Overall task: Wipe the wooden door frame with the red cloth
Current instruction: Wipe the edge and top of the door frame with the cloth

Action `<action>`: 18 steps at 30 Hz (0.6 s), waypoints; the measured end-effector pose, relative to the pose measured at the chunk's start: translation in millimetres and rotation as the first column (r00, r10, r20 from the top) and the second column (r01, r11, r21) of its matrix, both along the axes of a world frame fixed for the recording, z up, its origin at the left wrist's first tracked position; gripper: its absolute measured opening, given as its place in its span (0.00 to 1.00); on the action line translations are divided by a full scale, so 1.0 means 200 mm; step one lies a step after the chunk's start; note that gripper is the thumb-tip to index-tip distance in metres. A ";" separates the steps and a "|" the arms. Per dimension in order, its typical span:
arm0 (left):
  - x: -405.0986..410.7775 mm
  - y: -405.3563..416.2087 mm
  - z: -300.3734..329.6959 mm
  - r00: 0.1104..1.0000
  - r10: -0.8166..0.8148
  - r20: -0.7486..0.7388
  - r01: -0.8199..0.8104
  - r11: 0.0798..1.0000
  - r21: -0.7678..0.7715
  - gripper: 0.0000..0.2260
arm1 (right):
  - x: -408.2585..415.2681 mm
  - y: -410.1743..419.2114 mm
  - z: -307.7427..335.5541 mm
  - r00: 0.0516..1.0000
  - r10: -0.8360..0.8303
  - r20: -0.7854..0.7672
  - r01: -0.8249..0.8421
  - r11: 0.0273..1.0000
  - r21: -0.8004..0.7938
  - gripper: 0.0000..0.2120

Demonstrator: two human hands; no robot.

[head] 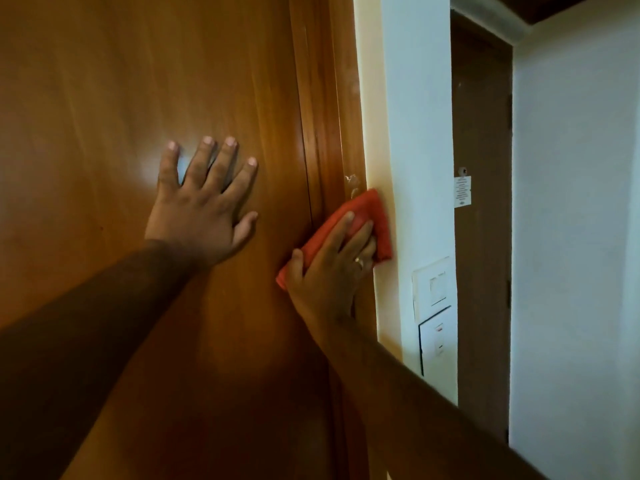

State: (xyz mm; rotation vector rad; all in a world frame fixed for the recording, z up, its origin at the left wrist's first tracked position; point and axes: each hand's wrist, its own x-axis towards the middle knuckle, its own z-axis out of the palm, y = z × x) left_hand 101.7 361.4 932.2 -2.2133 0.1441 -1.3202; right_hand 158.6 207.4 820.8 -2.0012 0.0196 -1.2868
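The wooden door frame (329,109) runs top to bottom right of centre, between the brown door (138,81) and a cream wall strip. My right hand (329,271) presses the red cloth (375,216) flat against the frame at mid height, fingers spread over the cloth, a ring on one finger. Pale smudges mark the frame just above the cloth. My left hand (204,206) lies flat on the door panel with fingers apart, holding nothing.
A white wall (419,133) stands right of the frame with two switch plates (434,289) below the cloth's height. Further right is a dark doorway with another brown door (481,271) bearing a small paper notice (462,190).
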 end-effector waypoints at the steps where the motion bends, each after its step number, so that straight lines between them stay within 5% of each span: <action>1: 0.00 0.00 0.00 1.000 0.004 0.012 -0.004 1.000 0.001 0.34 | 0.02 -0.02 0.02 0.999 -0.010 0.030 0.011 1.000 -0.020 0.45; 4: 0.00 0.00 0.00 1.000 0.012 0.025 -0.012 1.000 0.003 0.34 | 0.06 -0.12 -0.15 0.989 0.066 0.132 -0.050 0.992 -0.117 0.42; 11: 0.02 -0.02 -0.01 0.998 0.034 0.054 -0.035 0.999 0.013 0.35 | -0.07 -0.29 -1.04 0.978 0.203 -0.054 -0.210 0.939 -0.274 0.34; 14: 0.03 -0.01 -0.02 0.997 0.031 0.065 -0.032 0.999 0.020 0.35 | -0.04 -0.22 -0.78 0.976 0.218 -0.015 -0.218 0.963 -0.160 0.48; 18: 0.03 -0.01 -0.04 0.993 0.063 0.101 -0.066 0.997 0.030 0.34 | 0.04 -0.19 -0.04 0.969 0.195 0.153 -0.167 0.970 -0.179 0.47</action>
